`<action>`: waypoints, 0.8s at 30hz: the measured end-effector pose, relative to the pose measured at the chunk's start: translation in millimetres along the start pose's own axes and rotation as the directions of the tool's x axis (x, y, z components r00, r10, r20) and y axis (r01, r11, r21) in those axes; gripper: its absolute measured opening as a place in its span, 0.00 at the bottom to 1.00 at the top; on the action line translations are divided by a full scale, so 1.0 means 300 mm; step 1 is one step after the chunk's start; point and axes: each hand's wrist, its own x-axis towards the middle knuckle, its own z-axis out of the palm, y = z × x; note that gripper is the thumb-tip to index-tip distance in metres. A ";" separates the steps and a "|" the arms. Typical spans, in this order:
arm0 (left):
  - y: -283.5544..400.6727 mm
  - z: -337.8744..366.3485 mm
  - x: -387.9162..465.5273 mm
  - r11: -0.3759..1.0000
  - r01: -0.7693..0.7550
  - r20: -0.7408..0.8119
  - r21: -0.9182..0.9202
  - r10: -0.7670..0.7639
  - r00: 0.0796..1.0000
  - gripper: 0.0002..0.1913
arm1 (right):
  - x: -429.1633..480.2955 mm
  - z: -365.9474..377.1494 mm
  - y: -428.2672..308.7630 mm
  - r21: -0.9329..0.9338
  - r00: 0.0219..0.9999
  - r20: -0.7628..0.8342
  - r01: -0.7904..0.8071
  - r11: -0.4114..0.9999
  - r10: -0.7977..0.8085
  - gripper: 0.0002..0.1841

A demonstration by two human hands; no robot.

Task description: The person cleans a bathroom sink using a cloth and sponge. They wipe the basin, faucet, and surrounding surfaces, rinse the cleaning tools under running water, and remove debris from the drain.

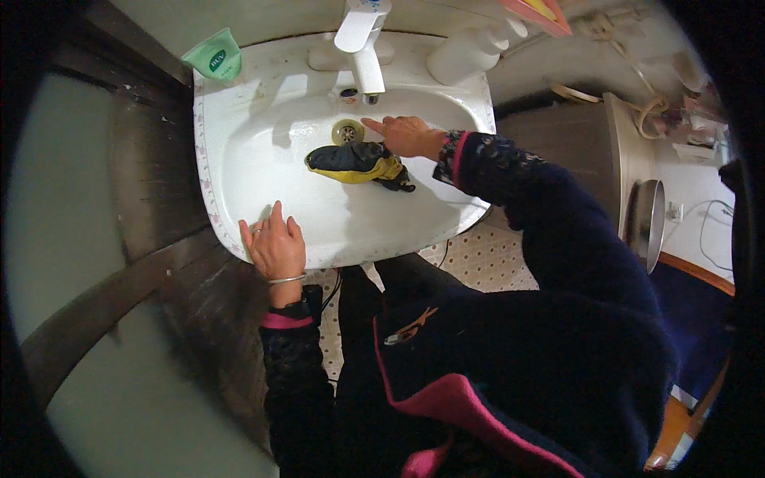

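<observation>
A black and yellow fabric article (352,162), with the look of a sock or soft shoe, lies in the white washbasin (287,221) just in front of the drain (347,132). My right hand (408,135) is over the basin beside the article's right part. Its index finger points left toward the drain and the other fingers are bent. Whether it touches the article is hard to tell. At the front left rim, my left hand (275,242) is spread with nothing in it; a ring and a bangle are on it. The white faucet (363,51) stands behind the drain.
A green tube (218,57) stands on the basin's back left corner. At the back right is a white pump bottle (463,57), with a pink soap dish (541,15) above it. A cabinet (556,143) adjoins on the right, and a metal basin (648,224) hangs farther right.
</observation>
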 end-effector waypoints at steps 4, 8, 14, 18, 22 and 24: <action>-0.001 0.001 0.001 1.000 0.006 -0.003 0.014 -0.006 1.000 0.18 | 0.082 0.054 0.037 -0.034 0.998 -0.014 0.055 0.998 -0.055 0.34; 0.002 -0.005 0.001 0.999 0.041 0.066 0.022 -0.042 0.997 0.18 | 0.067 0.090 0.040 -0.055 0.996 0.000 0.088 0.995 -0.088 0.32; 0.008 -0.007 0.005 0.999 0.004 0.020 0.033 -0.005 1.000 0.17 | 0.064 0.075 0.033 -0.040 0.998 -0.014 0.058 0.997 -0.059 0.29; 0.004 -0.004 0.004 1.000 0.024 0.039 0.008 -0.025 0.999 0.17 | 0.073 0.085 0.023 -0.061 0.998 0.003 0.070 0.996 -0.070 0.28; 0.001 0.002 -0.001 1.000 0.014 0.013 0.015 -0.014 1.000 0.17 | 0.073 0.080 0.016 -0.082 0.998 -0.053 0.022 0.996 -0.026 0.26; -0.002 0.004 -0.003 1.000 -0.005 -0.023 0.009 0.005 1.000 0.17 | 0.068 0.067 0.012 -0.037 0.998 -0.041 0.040 0.998 -0.042 0.24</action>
